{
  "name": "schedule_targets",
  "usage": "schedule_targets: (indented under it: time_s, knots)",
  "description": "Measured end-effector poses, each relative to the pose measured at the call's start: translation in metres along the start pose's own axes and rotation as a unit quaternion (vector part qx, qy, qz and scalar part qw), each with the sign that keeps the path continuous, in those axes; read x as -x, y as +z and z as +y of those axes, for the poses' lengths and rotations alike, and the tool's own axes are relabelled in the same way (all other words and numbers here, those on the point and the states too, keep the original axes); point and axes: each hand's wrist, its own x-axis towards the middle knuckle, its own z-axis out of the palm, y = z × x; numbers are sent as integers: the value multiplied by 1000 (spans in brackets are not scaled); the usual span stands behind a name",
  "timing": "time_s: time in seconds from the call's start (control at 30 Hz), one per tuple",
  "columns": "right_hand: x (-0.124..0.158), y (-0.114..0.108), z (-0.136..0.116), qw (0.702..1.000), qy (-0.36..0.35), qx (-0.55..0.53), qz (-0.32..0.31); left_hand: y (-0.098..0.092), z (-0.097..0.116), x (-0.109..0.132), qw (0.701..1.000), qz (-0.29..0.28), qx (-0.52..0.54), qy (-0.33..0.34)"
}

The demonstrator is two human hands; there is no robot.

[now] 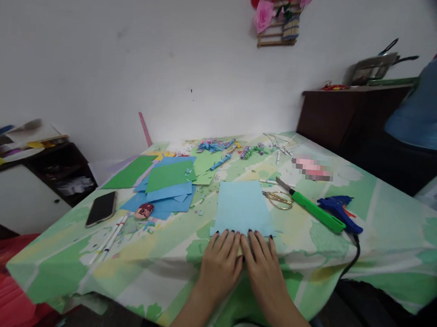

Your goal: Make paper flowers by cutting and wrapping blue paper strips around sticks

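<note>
A light blue sheet of paper (242, 205) lies flat on the table, with a narrow strip along its near edge that looks folded. My left hand (222, 254) rests palm down, its fingertips pressing the left half of that edge. Beside it, my right hand (262, 260) presses the right half the same way, fingers stretched out. Neither hand grips anything. Gold-handled scissors (280, 200) lie against the paper's right side, their blades hidden. Close by are a green box cutter (318, 211) with its blade out and a blue glue gun (339, 212) with a black cord.
Green and blue paper sheets (168, 177) are stacked to the left, near a phone (101, 208), a dark pink round object (144, 210) and white sticks (111, 238). Paper curls (212, 147) lie at the back. A person in blue (430, 109) stands at right by a dark cabinet (332, 114).
</note>
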Motion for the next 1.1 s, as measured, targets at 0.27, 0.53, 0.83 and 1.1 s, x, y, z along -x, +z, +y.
schedule_targets:
  time_s: [0.27,0.53,0.83,1.1]
  knots:
    - [8,-12,29,999,29,7,-19,-8,-3,0,999,-39,0,-13]
    - [21,-12,48,999,33,32,-14,-10,-25,17,997,-23,-31,-73]
    - [2,-14,59,995,52,-80,1,-17,-31,11,997,-30,-1,-64]
    - [-23,-17,3,988,-87,-118,-57,-17,-36,4,996,-82,-5,-39]
